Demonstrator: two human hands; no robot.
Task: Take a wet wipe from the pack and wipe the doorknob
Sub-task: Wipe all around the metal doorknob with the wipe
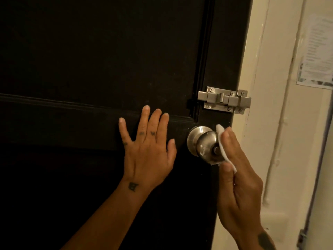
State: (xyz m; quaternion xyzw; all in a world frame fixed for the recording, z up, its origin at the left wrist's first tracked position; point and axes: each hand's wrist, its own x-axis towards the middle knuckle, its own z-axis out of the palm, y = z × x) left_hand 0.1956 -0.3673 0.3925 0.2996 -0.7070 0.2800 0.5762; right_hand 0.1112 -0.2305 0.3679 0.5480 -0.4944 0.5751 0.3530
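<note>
A round brushed-metal doorknob [204,144] sticks out of a black door [90,60] near its right edge. My right hand [237,175] holds a white wet wipe [222,141] between thumb and fingers and presses it against the knob's right side and front. Moist smears show on the knob's face. My left hand [147,148] lies flat on the door just left of the knob, fingers spread and straight. The wipe pack is not in view.
A silver slide bolt [224,100] is screwed to the door above the knob and reaches the cream door frame [255,105]. A printed paper sheet [317,51] hangs on the wall at the upper right.
</note>
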